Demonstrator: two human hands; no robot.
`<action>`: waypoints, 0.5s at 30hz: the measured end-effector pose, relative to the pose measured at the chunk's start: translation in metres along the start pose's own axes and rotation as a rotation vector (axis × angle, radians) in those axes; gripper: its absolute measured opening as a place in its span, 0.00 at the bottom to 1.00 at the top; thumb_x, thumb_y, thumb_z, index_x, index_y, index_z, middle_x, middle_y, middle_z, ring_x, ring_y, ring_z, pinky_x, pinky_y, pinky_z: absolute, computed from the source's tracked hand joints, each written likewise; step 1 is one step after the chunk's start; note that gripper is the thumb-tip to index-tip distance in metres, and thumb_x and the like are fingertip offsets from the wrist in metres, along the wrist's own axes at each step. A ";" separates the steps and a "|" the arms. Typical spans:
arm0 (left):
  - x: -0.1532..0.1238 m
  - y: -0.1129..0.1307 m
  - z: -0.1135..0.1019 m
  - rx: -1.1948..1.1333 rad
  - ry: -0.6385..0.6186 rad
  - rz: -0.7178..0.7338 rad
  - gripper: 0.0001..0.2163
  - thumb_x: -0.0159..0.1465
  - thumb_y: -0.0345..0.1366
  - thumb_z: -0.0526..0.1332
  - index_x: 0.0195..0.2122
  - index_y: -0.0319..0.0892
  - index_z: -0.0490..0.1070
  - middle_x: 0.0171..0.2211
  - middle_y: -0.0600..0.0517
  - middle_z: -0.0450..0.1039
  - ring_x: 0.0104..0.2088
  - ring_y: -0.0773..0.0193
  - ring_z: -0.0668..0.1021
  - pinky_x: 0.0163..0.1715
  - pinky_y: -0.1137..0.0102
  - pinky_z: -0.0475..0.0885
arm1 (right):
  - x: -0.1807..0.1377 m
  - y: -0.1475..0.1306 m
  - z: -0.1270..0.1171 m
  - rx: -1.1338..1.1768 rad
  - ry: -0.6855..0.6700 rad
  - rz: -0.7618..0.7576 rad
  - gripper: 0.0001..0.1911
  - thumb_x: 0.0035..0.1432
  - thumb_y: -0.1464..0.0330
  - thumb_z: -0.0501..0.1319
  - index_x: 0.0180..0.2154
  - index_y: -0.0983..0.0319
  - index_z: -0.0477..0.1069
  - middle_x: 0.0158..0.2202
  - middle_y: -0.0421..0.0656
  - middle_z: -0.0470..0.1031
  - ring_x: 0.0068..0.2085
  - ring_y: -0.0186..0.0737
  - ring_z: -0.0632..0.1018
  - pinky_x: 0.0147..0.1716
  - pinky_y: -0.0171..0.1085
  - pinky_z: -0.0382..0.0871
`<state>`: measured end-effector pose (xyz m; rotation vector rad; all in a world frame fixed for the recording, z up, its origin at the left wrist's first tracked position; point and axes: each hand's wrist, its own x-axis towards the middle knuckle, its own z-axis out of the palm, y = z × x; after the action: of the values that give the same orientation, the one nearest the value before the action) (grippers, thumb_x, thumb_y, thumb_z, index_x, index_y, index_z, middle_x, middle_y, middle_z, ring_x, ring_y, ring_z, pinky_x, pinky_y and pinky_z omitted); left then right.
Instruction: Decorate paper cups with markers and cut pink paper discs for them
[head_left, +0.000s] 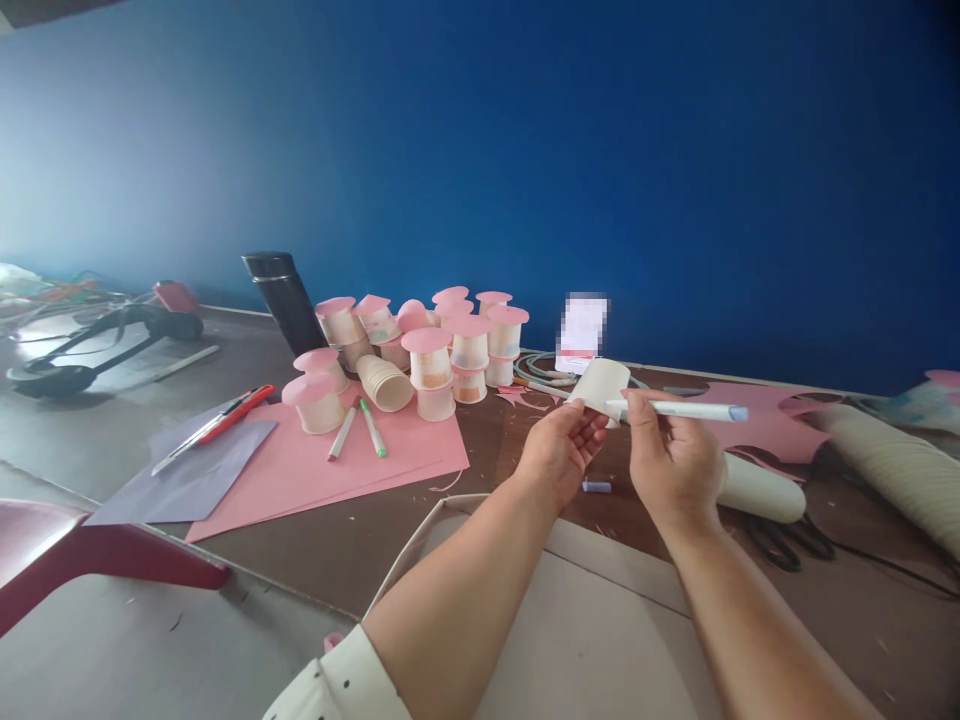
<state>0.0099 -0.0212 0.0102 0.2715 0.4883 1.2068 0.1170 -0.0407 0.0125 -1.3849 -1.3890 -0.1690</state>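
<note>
My left hand (pixel 564 450) holds a white paper cup (pixel 602 383) with its fingers closed round the lower side. In my right hand (pixel 671 455) is a white marker pen (pixel 686 410); its blue-tinted end points right, and its other end is at the cup's side. Whether the tip touches the cup I cannot tell. A small blue pen cap (pixel 597 487) lies on the table below my hands. To the left stand several paper cups with pink paper discs on top (pixel 427 365), some stacked in pairs.
Pink sheets (pixel 360 470) carry two markers (pixel 373 428); a red cutter (pixel 225 420) lies on grey paper (pixel 180 480). Behind are a black flask (pixel 285 300), a nested cup stack (pixel 385 382) and a phone (pixel 583 335). Cup sleeves (pixel 765 487), pink scraps (pixel 757 420) and cables (pixel 787 540) lie right.
</note>
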 end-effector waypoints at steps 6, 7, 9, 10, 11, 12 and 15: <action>0.002 -0.001 -0.002 -0.002 0.002 0.008 0.05 0.63 0.29 0.59 0.34 0.34 0.73 0.28 0.48 0.74 0.29 0.70 0.77 0.31 0.76 0.72 | -0.001 -0.001 0.000 0.011 -0.032 -0.029 0.20 0.64 0.55 0.54 0.38 0.62 0.77 0.34 0.49 0.79 0.36 0.45 0.78 0.38 0.40 0.69; 0.002 -0.001 -0.002 -0.002 0.007 0.008 0.04 0.63 0.29 0.59 0.34 0.34 0.73 0.28 0.48 0.74 0.29 0.69 0.78 0.31 0.76 0.72 | -0.002 -0.002 0.001 -0.001 -0.020 -0.015 0.20 0.64 0.54 0.53 0.38 0.62 0.77 0.34 0.49 0.79 0.37 0.45 0.78 0.38 0.40 0.68; 0.002 -0.001 -0.002 -0.004 0.014 0.005 0.04 0.63 0.28 0.59 0.34 0.34 0.73 0.29 0.48 0.74 0.29 0.69 0.78 0.31 0.76 0.72 | -0.002 -0.002 0.001 -0.027 -0.006 0.020 0.21 0.64 0.54 0.53 0.38 0.62 0.76 0.35 0.49 0.79 0.37 0.46 0.78 0.39 0.41 0.68; 0.001 -0.001 -0.002 -0.004 0.016 0.005 0.04 0.63 0.28 0.59 0.34 0.34 0.73 0.29 0.48 0.74 0.29 0.69 0.78 0.31 0.76 0.72 | -0.002 -0.001 0.001 -0.035 -0.007 0.031 0.21 0.63 0.53 0.53 0.38 0.62 0.76 0.34 0.50 0.78 0.37 0.47 0.78 0.38 0.41 0.68; 0.001 -0.001 -0.002 -0.006 0.016 0.005 0.04 0.63 0.28 0.59 0.35 0.34 0.73 0.29 0.48 0.74 0.29 0.69 0.78 0.31 0.76 0.72 | -0.002 0.000 0.001 -0.040 -0.003 0.034 0.21 0.63 0.53 0.53 0.38 0.62 0.76 0.34 0.50 0.78 0.37 0.47 0.77 0.38 0.41 0.68; 0.001 0.000 -0.002 -0.007 0.017 0.003 0.04 0.63 0.28 0.58 0.35 0.34 0.73 0.29 0.48 0.74 0.29 0.69 0.78 0.31 0.76 0.72 | -0.001 0.001 0.001 -0.046 0.007 0.031 0.21 0.63 0.53 0.53 0.37 0.62 0.76 0.35 0.50 0.78 0.38 0.47 0.77 0.39 0.42 0.68; 0.001 0.000 -0.001 -0.014 0.026 -0.002 0.04 0.63 0.28 0.58 0.35 0.34 0.72 0.28 0.48 0.74 0.29 0.69 0.78 0.30 0.76 0.72 | 0.000 0.002 0.001 -0.062 0.042 0.015 0.20 0.64 0.54 0.52 0.38 0.62 0.75 0.37 0.51 0.78 0.39 0.47 0.77 0.41 0.42 0.68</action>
<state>0.0092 -0.0202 0.0092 0.2439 0.5027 1.2127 0.1177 -0.0395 0.0107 -1.4344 -1.3482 -0.2314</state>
